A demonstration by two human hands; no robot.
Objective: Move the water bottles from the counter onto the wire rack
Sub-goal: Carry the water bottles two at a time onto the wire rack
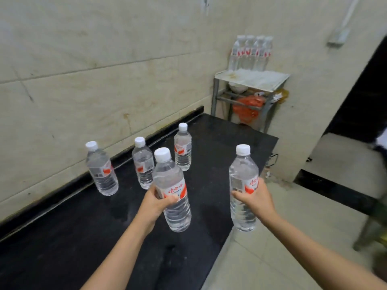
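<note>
My left hand (pixel 156 203) grips a clear water bottle (pixel 173 214) with a white cap and red label, held upright above the black counter (pixel 62 237). My right hand (pixel 256 198) grips a second bottle (pixel 243 170) past the counter's right edge, over the floor. Three more bottles stand on the counter near the wall: one at the left (pixel 101 170), one in the middle (pixel 142 162), one farther back (pixel 182 147). The wire rack (pixel 217 95) stands in the far corner, with several bottles (pixel 251 52) lined up on its top shelf.
A tiled wall runs along the counter's left side. The rack's lower shelf holds a white bowl (pixel 237 87) and an orange plastic bag (pixel 248 107). Pale floor tiles (pixel 293 237) lie to the right, and a dark doorway (pixel 362 101) opens beyond.
</note>
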